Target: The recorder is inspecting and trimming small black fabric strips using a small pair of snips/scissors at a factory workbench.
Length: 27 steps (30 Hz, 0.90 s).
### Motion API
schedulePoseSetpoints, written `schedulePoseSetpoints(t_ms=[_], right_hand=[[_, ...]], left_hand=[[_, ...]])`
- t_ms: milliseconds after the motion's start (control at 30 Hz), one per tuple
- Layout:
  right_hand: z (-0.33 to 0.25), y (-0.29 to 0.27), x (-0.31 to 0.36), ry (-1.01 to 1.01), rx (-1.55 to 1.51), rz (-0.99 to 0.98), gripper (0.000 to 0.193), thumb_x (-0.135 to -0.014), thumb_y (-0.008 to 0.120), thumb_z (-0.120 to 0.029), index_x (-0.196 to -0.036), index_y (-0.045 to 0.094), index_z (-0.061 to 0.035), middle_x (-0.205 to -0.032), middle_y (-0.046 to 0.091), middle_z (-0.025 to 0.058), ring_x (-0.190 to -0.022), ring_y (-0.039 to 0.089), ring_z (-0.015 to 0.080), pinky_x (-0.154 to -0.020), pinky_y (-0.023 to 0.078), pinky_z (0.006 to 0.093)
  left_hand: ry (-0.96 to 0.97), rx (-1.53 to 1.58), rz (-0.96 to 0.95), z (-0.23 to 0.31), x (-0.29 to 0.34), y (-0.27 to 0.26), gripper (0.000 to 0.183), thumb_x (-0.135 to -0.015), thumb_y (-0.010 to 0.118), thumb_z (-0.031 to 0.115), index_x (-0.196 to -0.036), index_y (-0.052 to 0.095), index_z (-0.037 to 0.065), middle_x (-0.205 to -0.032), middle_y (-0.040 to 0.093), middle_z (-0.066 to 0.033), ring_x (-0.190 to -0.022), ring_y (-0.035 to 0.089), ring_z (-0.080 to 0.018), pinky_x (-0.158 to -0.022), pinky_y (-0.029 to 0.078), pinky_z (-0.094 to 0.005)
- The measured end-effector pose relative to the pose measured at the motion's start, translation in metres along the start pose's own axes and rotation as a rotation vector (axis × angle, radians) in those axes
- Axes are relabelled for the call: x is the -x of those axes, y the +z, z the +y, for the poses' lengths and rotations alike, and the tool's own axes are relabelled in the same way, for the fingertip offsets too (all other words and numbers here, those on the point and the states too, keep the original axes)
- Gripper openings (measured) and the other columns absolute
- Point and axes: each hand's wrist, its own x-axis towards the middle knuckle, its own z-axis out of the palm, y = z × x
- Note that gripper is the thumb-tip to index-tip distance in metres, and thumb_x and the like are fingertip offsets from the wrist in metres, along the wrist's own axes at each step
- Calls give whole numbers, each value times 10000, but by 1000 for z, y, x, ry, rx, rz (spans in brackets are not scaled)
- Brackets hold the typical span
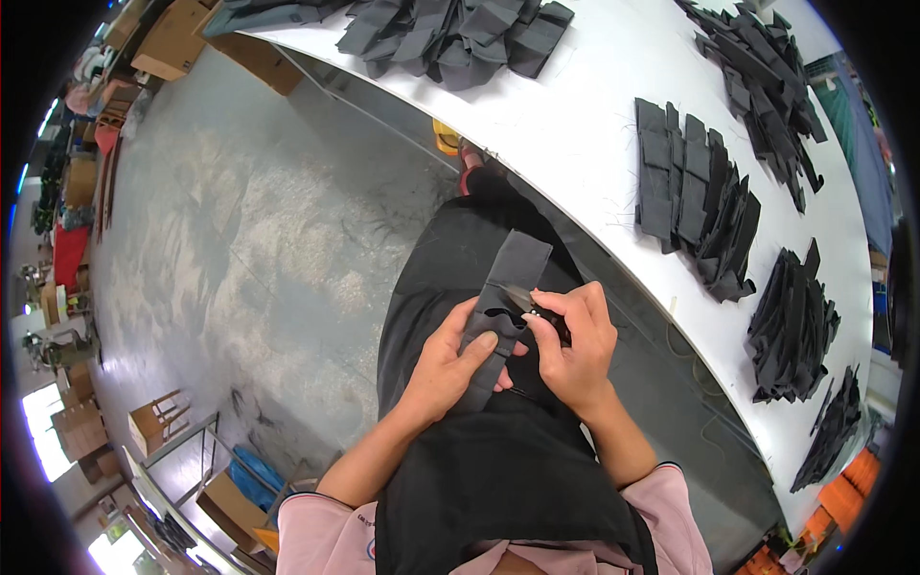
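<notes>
Over my lap, my left hand (447, 362) grips a dark grey fabric strip (518, 261), thumb on top and fingertips showing past its right edge. A fold of the strip bulges up in a loop just beyond the thumb. My right hand (581, 347) is closed around a small pair of thread snips (517, 295). Their pointed metal blades lie over the strip near the loop; the grip is mostly hidden in my fingers. Whether the blades touch the cloth I cannot tell.
A white table (585, 81) curves along the far and right side. On it lie several piles of dark fabric strips, the nearest a pile (692, 192) right of my hands. Left is grey concrete floor (249, 220), with cardboard boxes (172, 40) and a metal-framed rack (182, 450) beyond.
</notes>
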Motion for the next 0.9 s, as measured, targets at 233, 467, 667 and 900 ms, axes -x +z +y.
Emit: schedulePoseSetpoints(t_ms=[233, 467, 667, 900], right_hand=[[0, 1, 1, -98, 187, -93, 296, -642, 686, 36, -923, 631, -41, -758, 526, 67, -588, 571, 215, -522, 455, 307], [0, 5, -1, -135, 182, -113, 308, -640, 665, 42, -935, 624, -39, -766, 531, 72, -573, 562, 224, -596, 502, 304], [-2, 7, -3, -128, 225, -93, 269, -670, 672, 28, -928, 620, -29, -756, 521, 84, -572, 566, 231, -643, 530, 315], [-2, 8, 1, -21, 104, -50, 219, -706, 682, 13, -910, 621, -35, -752, 514, 84, -574, 560, 242, -629, 512, 340]], left_hand=[[40, -57, 7, 1, 2, 2, 543, -957, 479, 83, -1442, 237, 58, -988, 638, -159, -659, 620, -157, -625, 533, -283], [64, -93, 27, -1, 2, 0, 546, -954, 490, 84, -1441, 245, 54, -986, 634, -148, -646, 621, -154, -612, 529, -276], [97, -244, 75, 0, 3, 2, 526, -942, 516, 77, -1419, 301, 19, -1073, 571, -117, -683, 617, -147, -639, 518, -267], [74, -265, 71, -5, 2, -2, 537, -946, 515, 104, -1428, 287, 46, -1011, 632, -129, -666, 629, -141, -630, 526, -264]])
